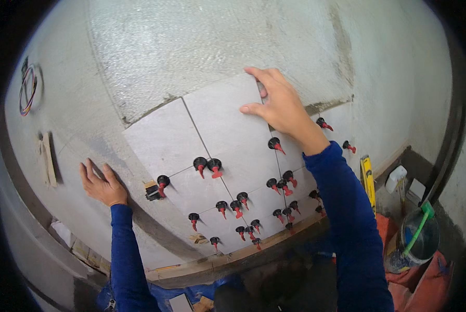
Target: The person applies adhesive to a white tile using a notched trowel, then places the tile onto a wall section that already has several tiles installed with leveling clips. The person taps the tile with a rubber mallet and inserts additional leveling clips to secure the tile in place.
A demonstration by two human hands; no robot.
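Note:
My right hand (pixel 280 106) grips the right edge of a pale grey tile (pixel 217 117) near its top corner, thumb on the face and fingertips at the edge. To its left sits another pale tile (pixel 155 135). Lower rows of tiles (pixel 248 187) carry several black levelling clips with red handles (pixel 276 145), (pixel 215 167). My left hand (pixel 100 187) lies open with fingers spread on the bare wall, left of the tiles. Above the upper tiles is a rough, glistening pale wall surface (pixel 202 41).
Coiled wires (pixel 28 91) and a wooden batten (pixel 49 158) are on the left wall. At the right are a yellow spirit level (pixel 368 182), a bucket (pixel 420 242) with a green-handled tool, a white container (pixel 394 179) and red sacking (pixel 410 291). A ledge (pixel 228 262) runs below the tiles.

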